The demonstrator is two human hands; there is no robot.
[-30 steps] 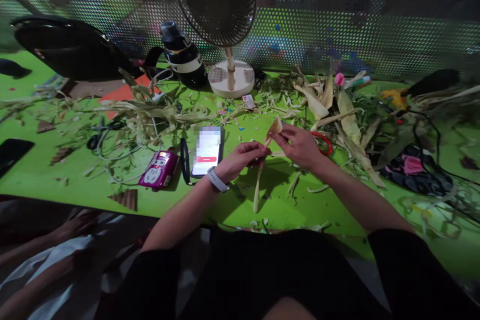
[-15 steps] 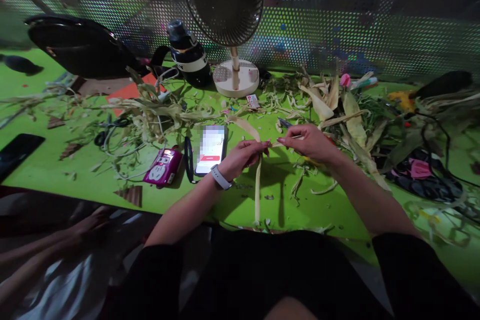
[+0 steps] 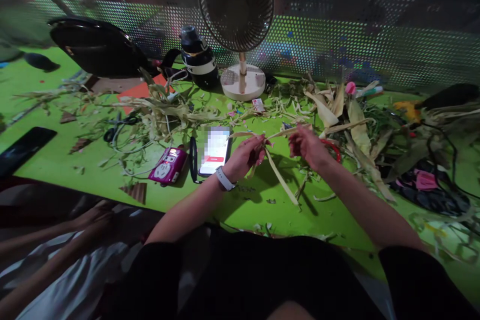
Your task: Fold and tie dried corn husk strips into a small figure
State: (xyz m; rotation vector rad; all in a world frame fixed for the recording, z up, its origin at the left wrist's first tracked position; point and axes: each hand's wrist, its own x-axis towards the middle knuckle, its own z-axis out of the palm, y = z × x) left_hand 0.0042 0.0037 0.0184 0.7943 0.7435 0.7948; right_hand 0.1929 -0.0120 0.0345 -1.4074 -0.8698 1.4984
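Observation:
My left hand (image 3: 248,156), with a pale watch on its wrist, is closed in a pinch on strips of dried corn husk (image 3: 279,176). From its fingertips the strips spread out; one hangs down to the right and another reaches toward my right hand. A bit of pink shows at the fingertips. My right hand (image 3: 308,149) is held to the right of the knot of strips, its fingers loosely curled and apart, with nothing visible between them. Just beyond it a red curved handle (image 3: 332,150) lies partly hidden by the hand.
On the green table (image 3: 221,207) lie a lit phone (image 3: 215,152), a purple power socket (image 3: 168,166), a dark phone (image 3: 26,150) and scissors (image 3: 112,131). Behind stand a fan (image 3: 243,82) and a bottle (image 3: 200,67). Husk piles (image 3: 360,125) lie right. Another person's arms (image 3: 75,230) show lower left.
My right hand has let go of the husk and moved away to the right, its fingers opening. The hanging strip has swung to the right. The view has shifted slightly left.

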